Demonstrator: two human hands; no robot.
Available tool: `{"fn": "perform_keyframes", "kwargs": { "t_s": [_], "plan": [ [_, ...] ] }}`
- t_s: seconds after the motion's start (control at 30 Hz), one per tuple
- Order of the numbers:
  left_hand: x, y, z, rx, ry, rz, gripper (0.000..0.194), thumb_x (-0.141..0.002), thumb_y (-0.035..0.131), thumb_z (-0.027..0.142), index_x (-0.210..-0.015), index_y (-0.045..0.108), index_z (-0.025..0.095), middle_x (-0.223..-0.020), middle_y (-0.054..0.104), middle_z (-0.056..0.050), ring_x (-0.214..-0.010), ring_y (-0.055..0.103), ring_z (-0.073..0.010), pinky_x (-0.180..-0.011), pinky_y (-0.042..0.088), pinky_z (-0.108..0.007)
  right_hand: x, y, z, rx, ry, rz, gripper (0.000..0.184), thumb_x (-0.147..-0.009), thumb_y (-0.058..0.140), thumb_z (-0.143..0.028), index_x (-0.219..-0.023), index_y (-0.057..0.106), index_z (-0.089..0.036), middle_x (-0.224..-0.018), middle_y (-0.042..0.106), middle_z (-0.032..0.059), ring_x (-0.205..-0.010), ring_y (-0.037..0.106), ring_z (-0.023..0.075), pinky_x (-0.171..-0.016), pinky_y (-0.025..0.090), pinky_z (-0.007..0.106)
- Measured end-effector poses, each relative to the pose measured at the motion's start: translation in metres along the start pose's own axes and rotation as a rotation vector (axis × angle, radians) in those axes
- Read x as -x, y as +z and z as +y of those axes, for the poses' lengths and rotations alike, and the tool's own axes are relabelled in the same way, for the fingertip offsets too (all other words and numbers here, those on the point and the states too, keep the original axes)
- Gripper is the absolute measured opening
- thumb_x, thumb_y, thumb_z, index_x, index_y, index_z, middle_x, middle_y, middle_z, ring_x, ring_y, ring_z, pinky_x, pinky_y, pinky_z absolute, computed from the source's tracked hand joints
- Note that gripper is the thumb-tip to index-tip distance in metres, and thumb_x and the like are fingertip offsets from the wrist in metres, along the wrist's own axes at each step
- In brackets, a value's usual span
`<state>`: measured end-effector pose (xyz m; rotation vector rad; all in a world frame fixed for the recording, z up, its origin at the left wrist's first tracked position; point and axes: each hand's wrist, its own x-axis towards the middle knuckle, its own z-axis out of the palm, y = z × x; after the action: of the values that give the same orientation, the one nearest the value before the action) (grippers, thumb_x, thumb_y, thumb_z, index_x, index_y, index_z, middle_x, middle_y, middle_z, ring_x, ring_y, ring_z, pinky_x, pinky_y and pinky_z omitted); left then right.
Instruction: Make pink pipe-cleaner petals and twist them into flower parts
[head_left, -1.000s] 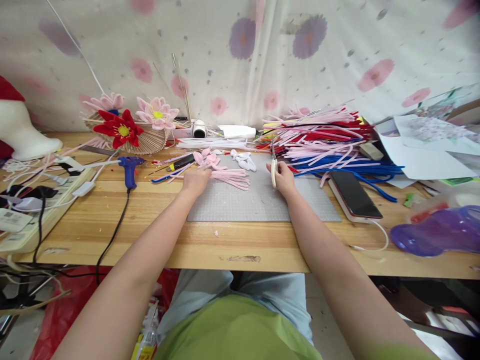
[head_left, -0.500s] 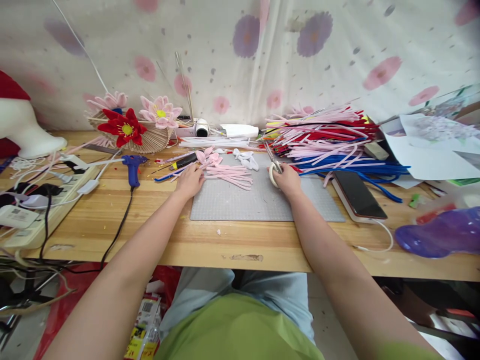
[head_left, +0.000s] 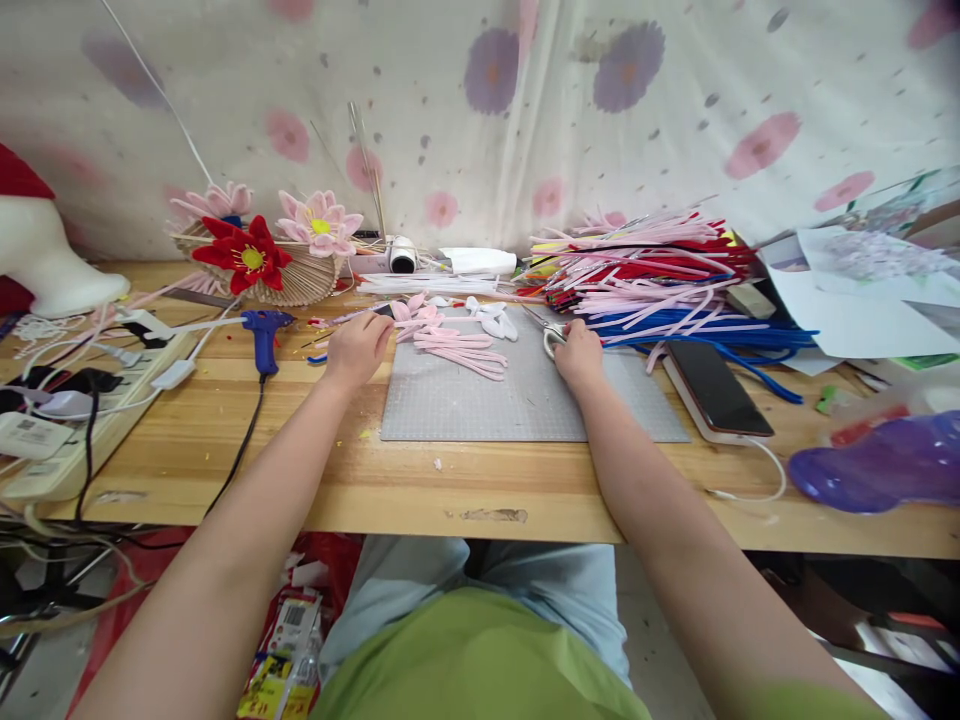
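- We see a pale wooden desk point(head_left: 337, 508) with a flat grey gridded cutting mat point(head_left: 480, 415) set back from its front edge.
- The left hand point(head_left: 358, 350) is by the mat's far left corner, fingers bent, fingertips near pink fuzzy looped petals point(head_left: 421, 310); we cannot tell whether they pinch one.
- The right hand point(head_left: 582, 352) has its fingers at the pale-handled metal scissors point(head_left: 553, 331), near the mat's far edge; whether they grasp or have let go, we cannot tell.
- Between the hands, we find pale pink fuzzy stems point(head_left: 465, 354) on the mat's left half.
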<state>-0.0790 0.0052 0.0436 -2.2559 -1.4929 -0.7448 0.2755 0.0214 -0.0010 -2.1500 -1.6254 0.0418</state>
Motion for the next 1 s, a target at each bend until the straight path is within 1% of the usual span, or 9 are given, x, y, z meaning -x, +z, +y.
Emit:
{"fn": "perform_keyframes", "kwargs": {
  "t_s": [0.17,0.27,0.37,0.47,0.53,0.63,0.77,0.9,1.0],
  "plan": [
    [0.004,-0.002,0.024,0.029,-0.01,-0.076,0.041,-0.091,0.027,0.04,-0.096,0.062,0.019,-0.091,0.064,-0.01,-0.088,0.059,-0.0203,-0.069,0.038,-0.029,0.001,-0.001,-0.001,0.036,-0.045,0.01,0.021,-0.076,0.053,-0.022,-0.093,0.057,-0.009,-0.098,0.062,0.0189,-0.099,0.051,0.0286,-0.087,0.036,0.039],
    [0.008,0.002,0.038,0.071,-0.024,-0.148,0.042,-0.091,0.026,0.038,-0.099,0.062,0.019,-0.096,0.065,-0.011,-0.09,0.06,-0.0213,-0.071,0.038,-0.03,0.007,-0.009,-0.008,-0.034,-0.13,0.124,0.027,-0.079,0.05,-0.026,-0.098,0.059,-0.01,-0.099,0.062,0.0179,-0.103,0.049,0.0303,-0.088,0.034,0.043],
    [0.009,0.008,0.048,0.118,-0.039,-0.183,0.041,-0.091,0.027,0.038,-0.098,0.062,0.019,-0.098,0.066,-0.012,-0.089,0.061,-0.0219,-0.072,0.039,-0.031,0.016,-0.018,-0.025,-0.162,-0.419,0.195,0.035,-0.087,0.04,-0.032,-0.111,0.056,-0.013,-0.108,0.061,0.0149,-0.102,0.049,0.0257,-0.091,0.033,0.039],
    [0.006,0.009,0.056,0.162,-0.019,-0.173,0.038,-0.09,0.029,0.038,-0.097,0.062,0.02,-0.099,0.066,-0.011,-0.089,0.061,-0.0219,-0.074,0.039,-0.031,0.026,-0.021,-0.045,-0.2,-0.716,0.067,0.042,-0.084,0.047,-0.042,-0.116,0.056,-0.016,-0.118,0.057,0.0134,-0.106,0.049,0.025,-0.09,0.035,0.037],
    [0.006,0.006,0.06,0.219,-0.014,-0.142,0.036,-0.09,0.032,0.038,-0.097,0.061,0.019,-0.099,0.066,-0.011,-0.091,0.06,-0.0214,-0.075,0.039,-0.03,0.029,-0.02,-0.054,-0.2,-0.794,-0.035,0.034,-0.085,0.045,-0.041,-0.102,0.063,-0.017,-0.109,0.061,0.0125,-0.1,0.052,0.0238,-0.086,0.037,0.035],
    [0.008,0.001,0.059,0.299,-0.067,-0.073,0.034,-0.089,0.033,0.036,-0.1,0.06,0.018,-0.098,0.066,-0.01,-0.093,0.059,-0.0198,-0.077,0.04,-0.029,0.026,-0.023,-0.058,-0.32,-0.701,-0.047,0.032,-0.087,0.042,-0.038,-0.083,0.066,-0.018,-0.089,0.064,0.0105,-0.088,0.055,0.0213,-0.08,0.039,0.032],
    [0.013,0.005,0.052,0.366,-0.22,-0.009,0.032,-0.089,0.033,0.033,-0.096,0.06,0.017,-0.097,0.064,-0.009,-0.094,0.057,-0.0195,-0.079,0.041,-0.03,0.018,-0.034,-0.058,-0.695,-0.452,0.016,0.036,-0.084,0.044,-0.044,-0.077,0.065,-0.016,-0.08,0.064,0.0069,-0.076,0.055,0.017,-0.071,0.04,0.029],
    [0.007,0.019,0.06,0.665,-0.435,-0.002,0.021,-0.086,0.04,0.028,-0.087,0.058,0.018,-0.092,0.062,-0.006,-0.09,0.056,-0.0174,-0.082,0.043,-0.031,0.018,-0.037,-0.073,-0.982,-0.338,-0.224,0.04,-0.077,0.049,-0.053,-0.076,0.065,-0.016,-0.065,0.056,0.0007,-0.055,0.046,0.0099,-0.056,0.037,0.024],
    [0.0,0.028,0.077,1.109,-0.615,-0.167,0.014,-0.083,0.045,0.024,-0.081,0.056,0.016,-0.078,0.06,-0.002,-0.068,0.057,-0.0119,-0.07,0.048,-0.029,0.021,-0.029,-0.089,-1.136,-0.304,-0.374,0.039,-0.072,0.055,-0.055,-0.076,0.064,-0.017,-0.063,0.052,-0.0014,-0.05,0.042,0.0071,-0.051,0.034,0.022]
  ]
}}
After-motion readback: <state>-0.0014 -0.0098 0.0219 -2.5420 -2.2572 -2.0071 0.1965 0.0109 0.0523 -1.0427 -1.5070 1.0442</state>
